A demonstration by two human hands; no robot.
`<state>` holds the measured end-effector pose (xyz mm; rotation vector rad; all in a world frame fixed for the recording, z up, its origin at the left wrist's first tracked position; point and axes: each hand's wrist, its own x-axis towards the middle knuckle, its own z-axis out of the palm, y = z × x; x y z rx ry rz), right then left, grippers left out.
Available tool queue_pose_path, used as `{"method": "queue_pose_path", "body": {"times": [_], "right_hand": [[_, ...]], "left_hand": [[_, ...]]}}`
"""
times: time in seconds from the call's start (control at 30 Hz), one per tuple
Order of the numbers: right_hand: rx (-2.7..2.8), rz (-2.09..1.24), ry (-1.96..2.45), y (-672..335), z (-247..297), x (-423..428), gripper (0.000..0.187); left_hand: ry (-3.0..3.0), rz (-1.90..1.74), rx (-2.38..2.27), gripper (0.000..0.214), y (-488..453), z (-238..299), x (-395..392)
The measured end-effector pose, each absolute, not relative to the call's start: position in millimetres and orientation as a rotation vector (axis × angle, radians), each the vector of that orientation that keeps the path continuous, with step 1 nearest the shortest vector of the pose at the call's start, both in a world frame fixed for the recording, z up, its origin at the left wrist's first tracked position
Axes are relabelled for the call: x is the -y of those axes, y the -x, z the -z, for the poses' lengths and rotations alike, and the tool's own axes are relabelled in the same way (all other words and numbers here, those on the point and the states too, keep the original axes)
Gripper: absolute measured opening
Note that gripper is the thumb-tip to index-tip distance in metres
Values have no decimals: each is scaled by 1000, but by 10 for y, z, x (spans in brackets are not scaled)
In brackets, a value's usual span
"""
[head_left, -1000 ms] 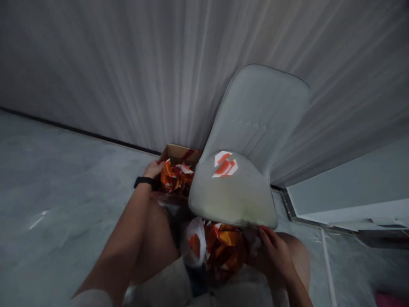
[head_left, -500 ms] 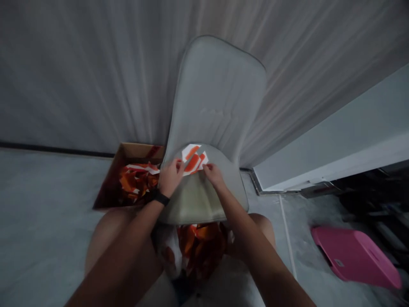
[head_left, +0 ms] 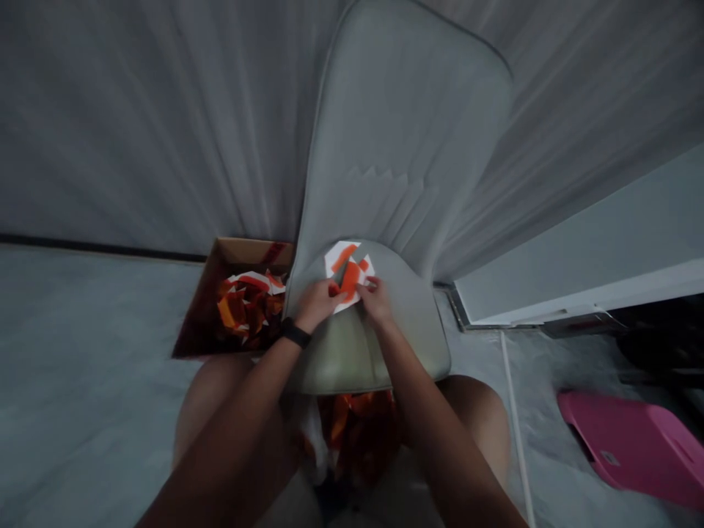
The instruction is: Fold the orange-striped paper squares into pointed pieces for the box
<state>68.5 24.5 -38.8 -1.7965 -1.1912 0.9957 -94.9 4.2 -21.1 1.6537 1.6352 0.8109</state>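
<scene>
**Left hand:** left hand, black wristband on the wrist, fingers reaching right onto the near edge of a white-and-orange paper piece.

**Right hand:** right hand, just beside the left, fingertips on the same paper piece from the right.

**Grip:** both hands pressed in toward each other, fingers pinching the paper piece between them; exact finger placement partly hidden by the hands themselves.

**Paper piece:** low on the seat of a pale padded chair, near the join with the backrest, flat or nearly so, with orange patches on white.

**Cardboard box:** open box on the floor, left of the chair and touching or just beside it, brown walls with a red mark on the far rim.

**In the box:** heaped orange, red and white paper scraps, loose and crumpled, filling the box to about the rim.

**Near the lap:** a second mass of orange scraps between the thighs, below the near seat edge, with something white at its left; whether bag or paper, too dark to tell.

**Right floor:** pink plastic object on the grey floor, well apart from the chair.

**Far side:** grey pleated curtain behind the chair.
</scene>
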Motion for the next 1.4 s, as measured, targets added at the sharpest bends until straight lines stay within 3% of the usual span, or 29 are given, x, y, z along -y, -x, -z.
{"method": "queue_pose_path", "body": {"times": [0.17, 0.4, 0.57, 0.77, 0.97, 1.23, 1.4], "right_hand": [[977, -1191, 1497, -807, 319, 75, 55], [830, -1242, 1332, -945, 297, 634, 62], [959, -926, 1528, -1004, 183, 1078, 68], [973, -1206, 1333, -1005, 19, 1653, 59], [948, -1246, 1247, -1061, -100, 2092, 49], [1128, -1111, 1285, -1188, -316, 2386, 34], [1251, -932, 1390, -1297, -330, 2468, 39]], "left_hand": [[-1279, -972, -1182, 37, 850, 179, -17], [-1200, -1059, -1079, 40, 644, 185, 336], [-1351, -1063, -1179, 43, 613, 108, 828], [-1494, -1136, -1252, 36, 475, -33, 1618], [-1643, -1083, -1204, 27, 348, -255, 2089], [-1855, -975, -1326, 22, 251, -491, 2364], [-1633, -1104, -1371, 33, 187, -455, 2432]]}}
